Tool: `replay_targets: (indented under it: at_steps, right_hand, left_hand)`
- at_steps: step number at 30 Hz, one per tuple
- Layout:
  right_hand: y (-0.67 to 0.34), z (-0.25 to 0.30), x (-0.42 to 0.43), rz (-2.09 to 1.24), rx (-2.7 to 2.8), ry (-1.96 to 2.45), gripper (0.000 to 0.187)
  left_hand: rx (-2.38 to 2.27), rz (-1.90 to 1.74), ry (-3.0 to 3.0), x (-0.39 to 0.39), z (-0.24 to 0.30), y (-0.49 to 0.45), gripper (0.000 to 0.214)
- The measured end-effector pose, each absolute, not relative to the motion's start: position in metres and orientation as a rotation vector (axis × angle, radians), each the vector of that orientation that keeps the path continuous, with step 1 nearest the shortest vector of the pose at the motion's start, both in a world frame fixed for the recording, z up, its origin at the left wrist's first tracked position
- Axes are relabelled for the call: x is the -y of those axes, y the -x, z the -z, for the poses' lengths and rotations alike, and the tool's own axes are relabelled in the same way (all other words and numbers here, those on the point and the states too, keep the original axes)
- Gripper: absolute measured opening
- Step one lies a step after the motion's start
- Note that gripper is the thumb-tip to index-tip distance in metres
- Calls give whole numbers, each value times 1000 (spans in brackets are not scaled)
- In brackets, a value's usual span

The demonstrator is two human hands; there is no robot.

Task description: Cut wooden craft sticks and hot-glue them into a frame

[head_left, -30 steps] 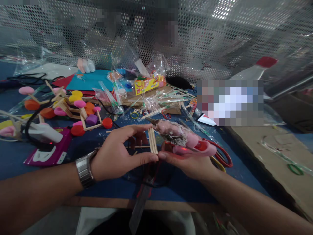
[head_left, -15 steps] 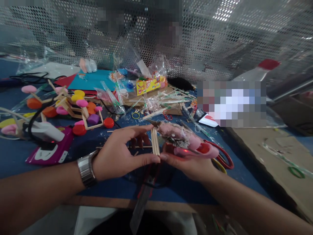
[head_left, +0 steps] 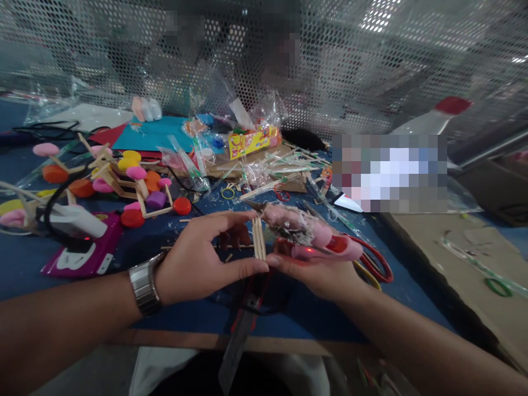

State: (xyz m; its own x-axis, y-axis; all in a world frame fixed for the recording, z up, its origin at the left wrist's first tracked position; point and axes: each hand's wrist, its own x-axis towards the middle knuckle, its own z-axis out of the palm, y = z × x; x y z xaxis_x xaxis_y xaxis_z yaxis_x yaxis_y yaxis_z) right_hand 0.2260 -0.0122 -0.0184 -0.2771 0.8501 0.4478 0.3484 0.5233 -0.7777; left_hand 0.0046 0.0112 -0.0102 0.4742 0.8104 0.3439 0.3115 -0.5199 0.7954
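Note:
My left hand (head_left: 187,258) pinches a small row of short wooden sticks (head_left: 259,239), thumb at the near end and fingers at the far end. A pink glue gun (head_left: 315,228), smeared with dried glue around its nozzle, is held in my right hand (head_left: 325,280). Its metal tip points left, just above the far end of the sticks. My right thumb reaches the near end of the sticks, close to my left thumb. Below the hands lies a tool with a long metal blade (head_left: 237,344) and red parts. Red and yellow loop handles (head_left: 381,264) show behind my right hand.
Stick structures with coloured round pieces (head_left: 136,173) stand at left, beside a purple power strip (head_left: 82,247) with a white plug. A yellow box (head_left: 251,144), plastic wrappers and loose sticks lie at the back before a perforated metal screen (head_left: 342,66). Cardboard (head_left: 449,275) lies at right.
Both hands keep the same grips, with the sticks and glue gun held almost still. The whole view has shifted slightly.

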Motion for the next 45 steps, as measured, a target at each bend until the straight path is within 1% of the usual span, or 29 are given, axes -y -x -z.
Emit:
replay_targets:
  at_steps: [6, 9, 11, 15, 21, 28, 32, 36, 41, 45]
  right_hand:
    - [-226, 18, 13, -663, 1839, 991, 45]
    - [-227, 20, 12, -693, 1777, 1026, 33]
    - [-225, 22, 10, -731, 1705, 1092, 24]
    - [-222, 24, 6, -767, 1614, 1171, 26]
    - [-223, 24, 3, -765, 1620, 1113, 23]
    - [-225, 27, 5, -764, 1687, 1138, 27]
    - [-224, 25, 7, -691, 1743, 1153, 23]
    - [-224, 24, 8, -636, 1817, 1151, 23]
    - [-225, 23, 7, -638, 1829, 1121, 19]
    - [-225, 24, 7, -663, 1817, 1129, 20]
  left_hand:
    - [-937, -950, -2078, -11, 8, -5, 56]
    - [-935, -935, -2103, -10, 6, -6, 60]
    - [-919, -894, -2137, -10, 5, -6, 59]
    - [-878, -843, -2204, -10, 3, -7, 55]
    - [-856, -818, -2259, -9, 1, -7, 51]
    - [-832, -731, -2157, -8, 0, -8, 51]
    - [-849, -739, -2173, -8, 0, -8, 39]
    - [-826, -732, -2169, -8, -1, -8, 33]
    - [-842, -734, -2193, -8, -3, -9, 35]
    - [-843, -728, -2191, -8, -2, -9, 33]
